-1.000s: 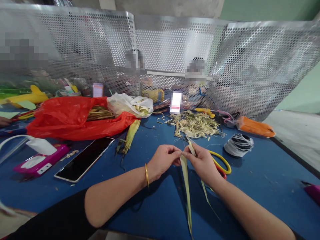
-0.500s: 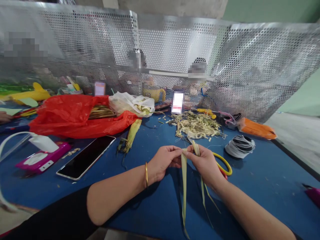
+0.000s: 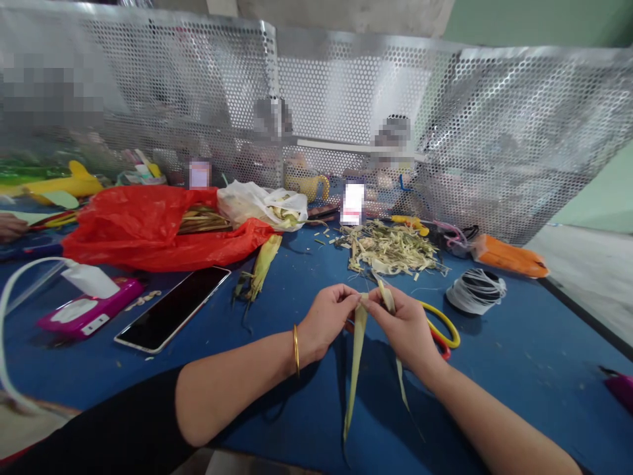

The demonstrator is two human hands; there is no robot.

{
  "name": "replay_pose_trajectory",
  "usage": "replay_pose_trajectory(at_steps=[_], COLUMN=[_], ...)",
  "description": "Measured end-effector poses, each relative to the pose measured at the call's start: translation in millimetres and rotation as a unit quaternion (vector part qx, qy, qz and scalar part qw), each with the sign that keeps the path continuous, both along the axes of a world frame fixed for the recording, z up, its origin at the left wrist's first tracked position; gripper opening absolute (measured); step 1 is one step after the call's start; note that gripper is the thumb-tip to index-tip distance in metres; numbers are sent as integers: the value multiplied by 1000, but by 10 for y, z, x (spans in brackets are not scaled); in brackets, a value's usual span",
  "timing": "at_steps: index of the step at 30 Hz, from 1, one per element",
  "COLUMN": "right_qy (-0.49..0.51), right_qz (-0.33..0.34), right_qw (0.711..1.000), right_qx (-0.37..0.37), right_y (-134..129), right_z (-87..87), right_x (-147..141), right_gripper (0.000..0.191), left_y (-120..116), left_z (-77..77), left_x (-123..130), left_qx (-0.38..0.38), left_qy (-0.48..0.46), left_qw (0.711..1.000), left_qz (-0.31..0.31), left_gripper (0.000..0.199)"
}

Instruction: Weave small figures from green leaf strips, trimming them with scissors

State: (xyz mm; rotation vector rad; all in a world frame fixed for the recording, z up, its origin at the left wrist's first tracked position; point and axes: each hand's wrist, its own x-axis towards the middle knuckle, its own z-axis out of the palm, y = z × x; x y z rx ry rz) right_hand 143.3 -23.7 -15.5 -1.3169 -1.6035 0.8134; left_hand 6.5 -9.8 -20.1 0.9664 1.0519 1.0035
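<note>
My left hand (image 3: 330,321) and my right hand (image 3: 403,324) meet over the front middle of the blue table. Between their fingertips they pinch the top of a pale green corn husk strip (image 3: 357,359), whose long narrow end hangs toward the table's front edge. A second husk strip (image 3: 387,298) passes through my right hand, and its thin tail dangles below the palm. Both hands are closed. Just right of my right hand lie scissors with yellow and red handles (image 3: 449,330), partly hidden by that hand.
Behind the hands is a pile of husk scraps (image 3: 390,247). A thread spool (image 3: 475,290) and orange packet (image 3: 512,256) lie right. On the left are a phone (image 3: 173,310), purple power strip (image 3: 91,307), red bag (image 3: 143,227) and husk bundle (image 3: 264,264). A perforated screen (image 3: 346,86) stands behind.
The hanging end of the husk strip has swung to the left. My left wrist has turned slightly, and the tail under my right hand has shifted; both hands keep their pinch.
</note>
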Motion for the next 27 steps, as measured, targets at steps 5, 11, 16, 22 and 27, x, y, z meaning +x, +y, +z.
replay_pose_trajectory(at_steps=[5, 11, 16, 22, 27], right_qy=[95, 83, 67, 4, 66], right_qz=[16, -6, 14, 14, 29], right_qw=[988, 993, 995, 1000, 996], right_qx=[-118, -88, -73, 9, -58], right_y=[28, 50, 24, -9, 8], right_z=[-17, 0, 10, -4, 0], right_x=[-19, -1, -17, -27, -47], right_gripper=[25, 32, 34, 20, 23], left_y=[25, 35, 16, 9, 24], left_z=[-12, -31, -40, -28, -24], left_x=[-5, -24, -7, 4, -9], left_qx=[17, -17, -7, -14, 5], left_qy=[3, -43, -23, -11, -8], left_qw=[1000, 998, 1000, 1000, 1000], left_qz=[13, -33, -12, -8, 16], left_gripper=[10, 14, 11, 10, 10])
